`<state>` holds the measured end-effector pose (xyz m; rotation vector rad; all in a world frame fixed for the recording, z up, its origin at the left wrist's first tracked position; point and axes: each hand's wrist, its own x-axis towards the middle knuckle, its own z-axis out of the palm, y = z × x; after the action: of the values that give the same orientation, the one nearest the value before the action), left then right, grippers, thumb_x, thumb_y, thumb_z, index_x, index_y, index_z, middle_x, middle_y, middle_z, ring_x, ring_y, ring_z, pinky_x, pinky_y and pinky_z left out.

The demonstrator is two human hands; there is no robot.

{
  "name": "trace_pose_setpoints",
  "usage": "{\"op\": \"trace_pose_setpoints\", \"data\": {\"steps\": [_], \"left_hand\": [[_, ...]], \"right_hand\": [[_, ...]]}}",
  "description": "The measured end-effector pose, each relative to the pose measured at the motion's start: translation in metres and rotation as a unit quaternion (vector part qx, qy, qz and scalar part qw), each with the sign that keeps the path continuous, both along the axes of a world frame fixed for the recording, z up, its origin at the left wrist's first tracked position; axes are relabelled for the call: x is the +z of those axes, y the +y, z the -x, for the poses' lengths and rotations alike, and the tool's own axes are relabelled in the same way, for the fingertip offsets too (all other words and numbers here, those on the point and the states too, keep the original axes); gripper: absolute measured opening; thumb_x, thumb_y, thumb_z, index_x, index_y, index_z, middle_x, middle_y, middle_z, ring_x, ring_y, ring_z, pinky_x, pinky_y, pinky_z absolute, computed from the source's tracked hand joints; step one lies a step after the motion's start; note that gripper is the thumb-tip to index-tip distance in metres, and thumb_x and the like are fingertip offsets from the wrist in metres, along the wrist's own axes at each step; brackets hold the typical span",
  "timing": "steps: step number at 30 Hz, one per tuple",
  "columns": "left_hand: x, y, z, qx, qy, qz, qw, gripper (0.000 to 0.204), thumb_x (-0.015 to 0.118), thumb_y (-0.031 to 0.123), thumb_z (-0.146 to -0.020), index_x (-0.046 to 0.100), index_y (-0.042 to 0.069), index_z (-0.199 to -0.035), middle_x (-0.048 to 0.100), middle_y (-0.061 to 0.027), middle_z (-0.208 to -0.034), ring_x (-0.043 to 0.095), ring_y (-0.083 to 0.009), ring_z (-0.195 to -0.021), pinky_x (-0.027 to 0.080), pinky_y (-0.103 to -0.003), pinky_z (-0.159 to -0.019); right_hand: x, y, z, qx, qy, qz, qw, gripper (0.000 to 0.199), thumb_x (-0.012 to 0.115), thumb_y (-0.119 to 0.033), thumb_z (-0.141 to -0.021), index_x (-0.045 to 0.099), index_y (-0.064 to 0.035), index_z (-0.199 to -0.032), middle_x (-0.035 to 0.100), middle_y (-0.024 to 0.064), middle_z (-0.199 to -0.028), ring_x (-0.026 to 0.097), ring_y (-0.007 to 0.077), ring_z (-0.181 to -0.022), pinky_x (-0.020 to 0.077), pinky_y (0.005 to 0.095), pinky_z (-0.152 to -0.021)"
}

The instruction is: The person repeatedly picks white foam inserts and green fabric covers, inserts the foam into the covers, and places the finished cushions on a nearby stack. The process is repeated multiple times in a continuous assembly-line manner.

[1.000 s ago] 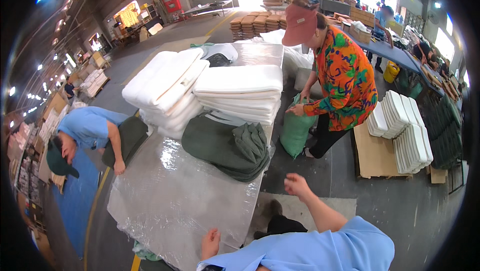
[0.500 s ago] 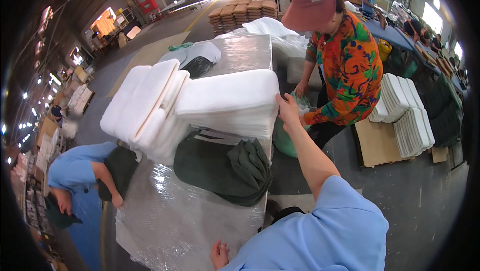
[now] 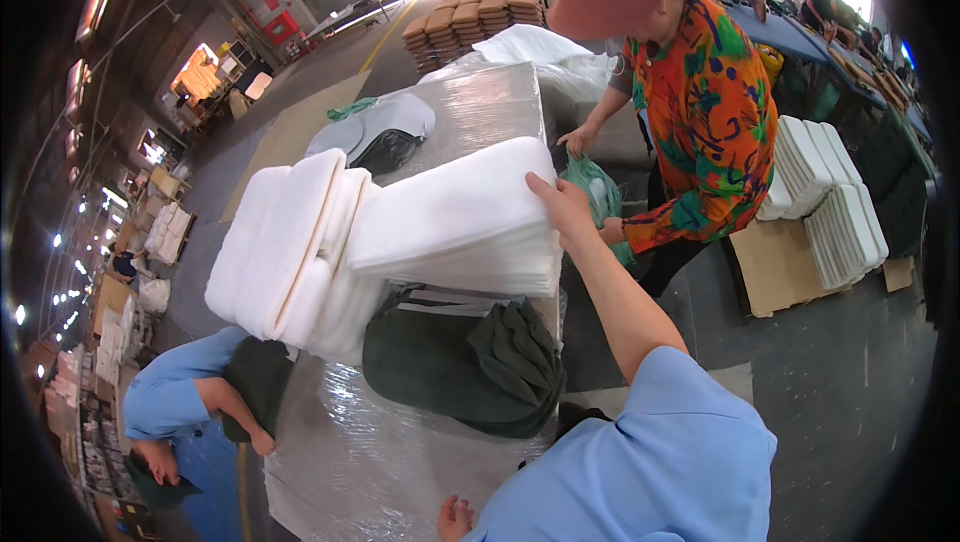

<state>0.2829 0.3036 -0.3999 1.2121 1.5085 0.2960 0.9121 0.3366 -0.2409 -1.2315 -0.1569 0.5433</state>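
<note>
My right hand (image 3: 563, 210) reaches forward and rests its fingers on the near right corner of a stack of folded white sheets (image 3: 455, 222); whether it grips them I cannot tell. The stack lies on a table wrapped in clear plastic film (image 3: 380, 462). Beside it on the left leans a second pile of white folded material (image 3: 285, 247). A dark green cloth bundle (image 3: 470, 367) lies just below the stack. My left hand (image 3: 455, 519) rests flat on the table's near edge, fingers apart, holding nothing.
A person in a colourful shirt and pink cap (image 3: 690, 92) stands at the table's right, holding a green bag (image 3: 598, 192). Another person in blue (image 3: 175, 402) bends low at the left. White stacks on cardboard (image 3: 825, 207) sit on the floor to the right.
My right arm has stretched forward from near my body up to the white stack's corner. My view has moved closer to the table.
</note>
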Motion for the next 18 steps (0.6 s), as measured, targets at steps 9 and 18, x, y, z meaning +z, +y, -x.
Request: {"op": "trace_pose_setpoints", "data": {"steps": [9,18], "left_hand": [[0.007,-0.015,0.005,-0.087,0.036,-0.071,0.993,0.049,0.07,0.03,-0.105,0.062,0.006,-0.147,0.074,-0.0158,-0.122,0.071,-0.0199,-0.098,0.059,-0.036,-0.082],[0.001,-0.048,0.032,-0.062,-0.015,-0.006,0.998,0.053,0.073,0.036,-0.101,0.063,0.011,-0.147,0.072,-0.0188,-0.127,0.068,-0.0308,-0.112,0.053,-0.045,-0.095]], "right_hand": [[0.038,0.007,0.037,0.049,0.004,-0.045,0.998,0.075,0.087,-0.015,-0.085,0.041,0.0084,-0.14,0.062,0.0216,-0.128,0.068,0.0306,-0.115,0.0586,0.0424,-0.095],[0.03,-0.048,0.114,-0.015,0.04,-0.142,0.989,0.07,0.079,0.002,-0.077,0.043,0.0021,-0.137,0.062,0.0179,-0.122,0.068,0.0302,-0.11,0.0587,0.0448,-0.095]]}}
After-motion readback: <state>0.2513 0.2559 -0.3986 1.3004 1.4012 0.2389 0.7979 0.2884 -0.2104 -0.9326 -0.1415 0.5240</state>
